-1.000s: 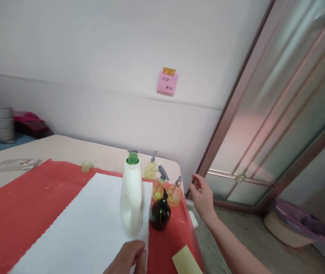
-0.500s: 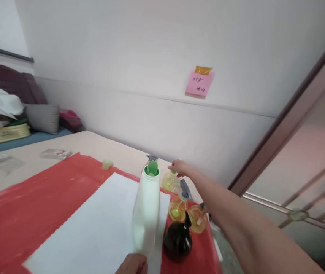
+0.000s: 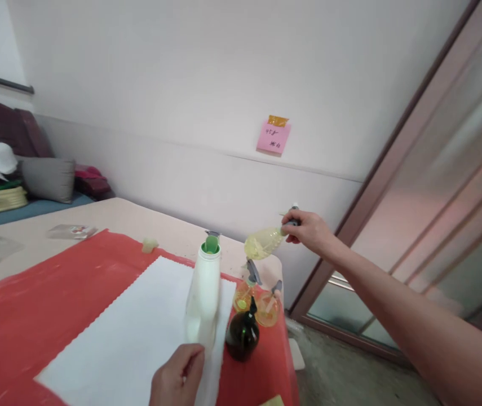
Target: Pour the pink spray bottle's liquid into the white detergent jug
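A bench (image 3: 109, 217) under a red cloth (image 3: 33, 316) and white sheet (image 3: 126, 332) lies beneath both hands, the left hand (image 3: 177, 380) clasping the base of the tall white bottle (image 3: 203, 304), the right hand (image 3: 310, 232) clamped on a tilted yellow spray bottle (image 3: 261, 245) raised above three small bottles (image 3: 253, 316).
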### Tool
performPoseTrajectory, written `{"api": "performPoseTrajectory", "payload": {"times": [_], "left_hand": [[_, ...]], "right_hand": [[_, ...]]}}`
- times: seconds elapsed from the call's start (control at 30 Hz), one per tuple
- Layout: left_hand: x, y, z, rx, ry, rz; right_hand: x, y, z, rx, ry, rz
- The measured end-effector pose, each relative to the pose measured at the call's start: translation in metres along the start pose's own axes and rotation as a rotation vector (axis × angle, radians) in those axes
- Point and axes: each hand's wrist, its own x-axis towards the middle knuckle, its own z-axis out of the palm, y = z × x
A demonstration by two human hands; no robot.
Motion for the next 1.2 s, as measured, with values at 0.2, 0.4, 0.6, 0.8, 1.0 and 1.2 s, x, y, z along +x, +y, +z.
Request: {"api": "performPoseTrajectory", "payload": {"times": [0.2, 0.4, 0.6, 0.8, 1.0, 1.2], "left_hand": [[-0.002, 0.013, -0.018, -0.033, -0.103, -0.095], [0.007, 0.004, -0.024, -0.128, -0.159, -0.169], [0.016, 0.007, -0.035, -0.221, -0.097, -0.202], [0.020, 0.020, -0.041, -0.304, -0.013, -0.288], [0.020, 0.014, -0.034, -0.314, 0.061, -0.301], [0.027, 0.008, -0.026, -0.280, 0.068, -0.317]], "right_hand": [[-0.116, 0.019, -0.029, 0.018, -0.168, 0.113], [-0.181, 0.068, 0.053, -0.112, -0.182, 0.167], [-0.173, 0.082, 0.083, -0.093, -0.274, 0.138], [-0.176, 0.076, 0.056, -0.117, -0.395, 0.066], [-0.181, 0.056, 0.026, -0.277, -0.193, 0.067], [-0.115, -0.003, 0.037, -0.375, -0.108, -0.062]]}}
